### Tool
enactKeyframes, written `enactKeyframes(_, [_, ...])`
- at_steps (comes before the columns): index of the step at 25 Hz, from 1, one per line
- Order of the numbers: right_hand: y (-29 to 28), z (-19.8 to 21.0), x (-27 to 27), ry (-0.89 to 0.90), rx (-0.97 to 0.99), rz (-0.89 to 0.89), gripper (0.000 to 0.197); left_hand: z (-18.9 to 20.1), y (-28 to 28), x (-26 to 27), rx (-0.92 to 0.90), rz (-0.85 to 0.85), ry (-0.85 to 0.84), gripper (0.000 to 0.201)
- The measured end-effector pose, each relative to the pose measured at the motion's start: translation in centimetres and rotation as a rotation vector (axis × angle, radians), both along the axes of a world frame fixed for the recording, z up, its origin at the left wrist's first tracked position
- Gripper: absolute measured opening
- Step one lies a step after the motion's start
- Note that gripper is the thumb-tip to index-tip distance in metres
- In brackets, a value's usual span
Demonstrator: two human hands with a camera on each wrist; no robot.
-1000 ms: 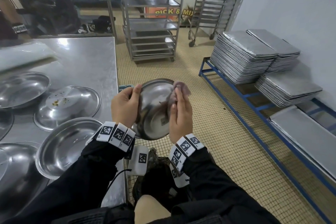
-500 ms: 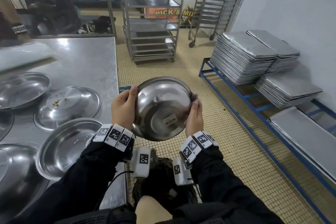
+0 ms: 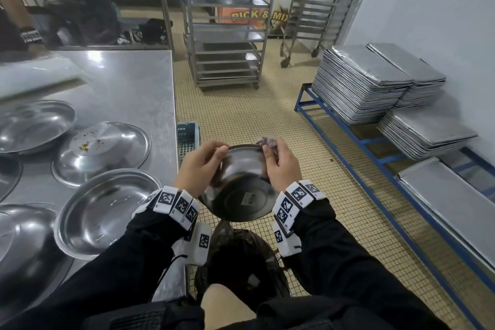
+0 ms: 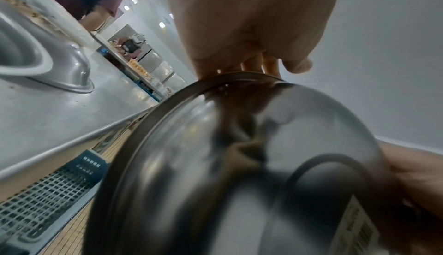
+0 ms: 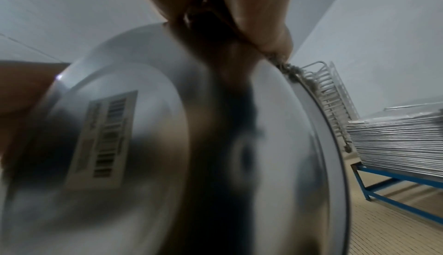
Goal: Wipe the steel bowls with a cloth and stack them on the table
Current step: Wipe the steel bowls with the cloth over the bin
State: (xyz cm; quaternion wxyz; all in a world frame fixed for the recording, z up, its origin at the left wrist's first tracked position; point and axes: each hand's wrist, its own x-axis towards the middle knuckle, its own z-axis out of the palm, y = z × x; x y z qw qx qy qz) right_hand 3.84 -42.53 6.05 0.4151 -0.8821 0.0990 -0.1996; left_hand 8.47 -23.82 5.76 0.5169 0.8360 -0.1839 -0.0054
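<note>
Item: steel bowl (image 3: 241, 193), one in hand, held off the table's edge above the tiled floor, underside and barcode sticker (image 3: 248, 199) toward the person. Left hand (image 3: 199, 169) grips the left rim, fingers curled over the lip, thumb on the outer wall. Right hand (image 3: 281, 166) pinches the purple cloth (image 3: 265, 142) against the right rim.

Handling, judged: thin pressed steel, light and rigid, polished and likely slippery, unlikely to break but noisy if dropped. The rolled rim is the best hold; the curved wall offers little purchase.

Count on the steel table (image 3: 120, 83): six wide shallow bowls in view, some cut off by the frame edge. One of them, the soiled bowl (image 3: 100, 153), lies upside down with crumbs on its base. No stack is visible yet.

Also present: tray stacks (image 3: 359, 83), four, on a blue rack.
</note>
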Motion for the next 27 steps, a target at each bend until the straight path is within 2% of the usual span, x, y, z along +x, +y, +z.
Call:
enactKeyframes(2, [0.7, -0.2, 0.1, -0.015, -0.027, 0.009, 0.028, -0.2, 0.0, 0.2, 0.078, 0.018, -0.05, 0.021])
enactKeyframes(6, [2.2, -0.4, -0.4, -0.01, 0.01, -0.028, 0.038, -1.3, 0.4, 0.3, 0.025, 0.125, -0.052, 0.03])
enactKeyframes(8, [3.4, -0.3, -0.9, -0.069, 0.036, -0.073, 0.037, -1.1, 0.3, 0.1, -0.006, 0.161, -0.021, 0.03])
enactKeyframes(10, [5.1, -0.4, -1.2, -0.108, -0.139, -0.091, 0.033, -0.4, -0.1, -0.1, -0.059, 0.193, -0.009, 0.028])
enactKeyframes(12, [5.9, -0.4, -1.2, -0.086, -0.341, -0.08, 0.046, 0.3, -0.4, -0.2, -0.091, 0.223, -0.049, 0.027])
enactKeyframes(13, [5.7, -0.1, -1.0, -0.087, -0.371, -0.077, 0.048, 0.6, -0.4, -0.2, -0.086, 0.233, -0.079, 0.027])
enactKeyframes(15, [4.3, 0.6, -0.5, -0.052, -0.235, -0.07, 0.045, 1.0, -0.3, 0.0, -0.057, 0.248, -0.124, 0.034])
enactKeyframes(17, [2.2, 0.8, -0.1, 0.049, 0.1, -0.101, 0.043, 1.3, -0.1, 0.3, -0.052, 0.271, -0.136, 0.039])
enactKeyframes(18, [1.4, 0.7, -0.2, 0.091, 0.2, -0.127, 0.044, 1.5, 0.0, 0.4, -0.057, 0.283, -0.136, 0.041])
enactKeyframes(19, [1.1, 0.6, -0.5, 0.104, 0.223, -0.142, 0.045, 1.6, 0.0, 0.6, -0.06, 0.293, -0.139, 0.043])
enactKeyframes(22, [2.3, 0.2, -2.0, -0.058, 0.093, -0.117, 0.043, 2.2, -0.1, 0.4, -0.063, 0.278, -0.171, 0.039])
enactKeyframes(25, [4.6, 0.1, -2.2, -0.227, -0.175, -0.014, 0.044, 2.3, -0.7, -0.1, 0.022, 0.247, -0.216, 0.037])
enactKeyframes(27, [5.2, 0.8, -1.4, -0.249, -0.333, -0.036, 0.045, 2.2, -1.1, -0.2, 0.012, 0.22, -0.232, 0.04])
